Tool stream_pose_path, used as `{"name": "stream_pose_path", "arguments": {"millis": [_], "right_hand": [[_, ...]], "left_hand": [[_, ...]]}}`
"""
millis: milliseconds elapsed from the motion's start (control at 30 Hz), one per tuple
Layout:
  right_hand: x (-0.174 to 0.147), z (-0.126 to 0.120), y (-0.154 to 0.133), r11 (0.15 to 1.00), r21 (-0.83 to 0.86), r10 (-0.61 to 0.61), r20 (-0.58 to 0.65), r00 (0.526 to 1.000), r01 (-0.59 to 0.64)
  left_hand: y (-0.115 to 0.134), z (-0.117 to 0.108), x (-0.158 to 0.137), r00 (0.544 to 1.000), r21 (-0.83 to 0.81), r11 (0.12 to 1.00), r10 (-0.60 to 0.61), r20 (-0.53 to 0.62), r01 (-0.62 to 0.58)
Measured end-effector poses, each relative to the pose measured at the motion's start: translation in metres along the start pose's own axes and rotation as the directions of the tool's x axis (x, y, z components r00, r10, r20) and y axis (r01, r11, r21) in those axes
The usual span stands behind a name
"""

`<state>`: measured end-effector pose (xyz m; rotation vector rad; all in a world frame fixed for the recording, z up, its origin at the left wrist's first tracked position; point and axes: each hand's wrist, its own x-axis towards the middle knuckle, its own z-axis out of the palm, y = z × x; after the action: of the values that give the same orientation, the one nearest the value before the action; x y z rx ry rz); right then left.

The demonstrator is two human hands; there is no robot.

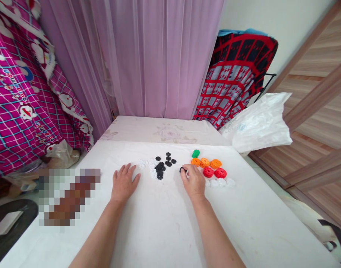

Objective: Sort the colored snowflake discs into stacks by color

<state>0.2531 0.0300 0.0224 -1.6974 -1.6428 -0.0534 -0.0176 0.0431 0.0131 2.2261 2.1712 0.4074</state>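
Between thumb and fingers, my right hand [193, 181] pinches a black notched disc [183, 169] a little above or on the white cloth; which one I cannot tell. My left hand [125, 182] lies flat with its fingers spread, holding nothing. Just right of it are small white notched discs [153, 172] and a loose pile of black notched discs [160, 168], with several more black ones scattered behind. Beside my right hand sit stacks of orange discs [215, 164], red discs [220, 173], green discs [196, 153] and white discs [221, 182], the last partly hidden by the hand.
The white-covered table [159, 223] has a flowered strip at its far end. A white plastic bag [259, 123] stands at the far right edge. Behind hangs a purple curtain [164, 56]. A blurred patch [72, 199] covers something on the left side.
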Motion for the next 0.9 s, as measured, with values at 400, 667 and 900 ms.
{"name": "stream_pose_path", "arguments": {"millis": [400, 667, 900], "right_hand": [[-0.016, 0.04, -0.068, 0.994, -0.113, 0.03, 0.323, 0.946, 0.008], [-0.022, 0.042, -0.057, 0.999, 0.034, 0.02, 0.306, 0.952, -0.032], [-0.025, 0.04, -0.045, 0.992, 0.099, 0.046, 0.336, 0.941, -0.084]], "left_hand": [[0.0, 0.004, 0.0, 1.0, -0.005, 1.0, 0.005, -0.018, -0.005], [-0.001, 0.004, 0.0, 1.0, -0.008, 1.0, 0.01, -0.021, -0.01], [-0.001, 0.004, 0.0, 1.0, -0.014, 1.0, 0.008, -0.012, -0.008]]}}
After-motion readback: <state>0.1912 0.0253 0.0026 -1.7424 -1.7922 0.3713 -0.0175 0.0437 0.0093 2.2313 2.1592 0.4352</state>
